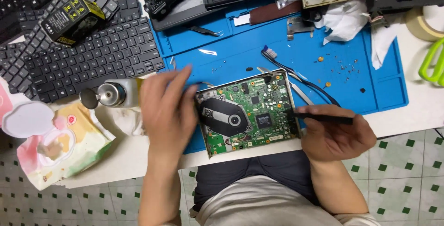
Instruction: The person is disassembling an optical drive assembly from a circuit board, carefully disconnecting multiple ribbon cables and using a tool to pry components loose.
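Near the counter's front edge, the left hand (167, 110) rests spread against the side of the opened optical drive (247, 113), while the right hand (335, 136) pinches a black tool (323, 118); its exposed circuit board looks fragile, so the stiff metal frame seems safest to grip.

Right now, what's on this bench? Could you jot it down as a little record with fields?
Surface: blue work mat on a white table
Centre: opened drive with green circuit board, lying flat on the mat
Left hand: left hand resting at the board's left edge
Right hand: right hand holding a thin black tool, tip at the board's right edge
Left side: metal bottle, loose keyboards, wet-wipes pack
Behind: blue toothbrush, small screws
Far right: green scissors
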